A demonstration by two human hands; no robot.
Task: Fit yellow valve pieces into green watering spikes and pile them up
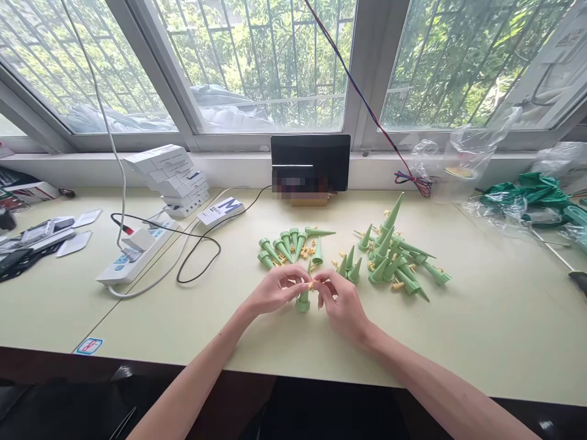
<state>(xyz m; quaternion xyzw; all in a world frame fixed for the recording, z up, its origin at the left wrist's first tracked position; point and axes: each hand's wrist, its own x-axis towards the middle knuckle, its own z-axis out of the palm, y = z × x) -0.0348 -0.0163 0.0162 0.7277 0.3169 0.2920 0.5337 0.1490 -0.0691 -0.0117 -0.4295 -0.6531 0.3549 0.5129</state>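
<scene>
Just below the frame's centre, my left hand and right hand nearly meet, fingertips pinching a small yellow plastic fitting over a green ribbed-collar spike.

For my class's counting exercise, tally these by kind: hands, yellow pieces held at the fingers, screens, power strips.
Hands: 2 (left hand, right hand)
Yellow piece held: 1
Screen: 1
Power strip: 1
Total: 5

Daylight floods through window panes | foliage overexposed in patches | under desk near-black | edges stretch, wide-angle | pixelation masks lower screen
</scene>
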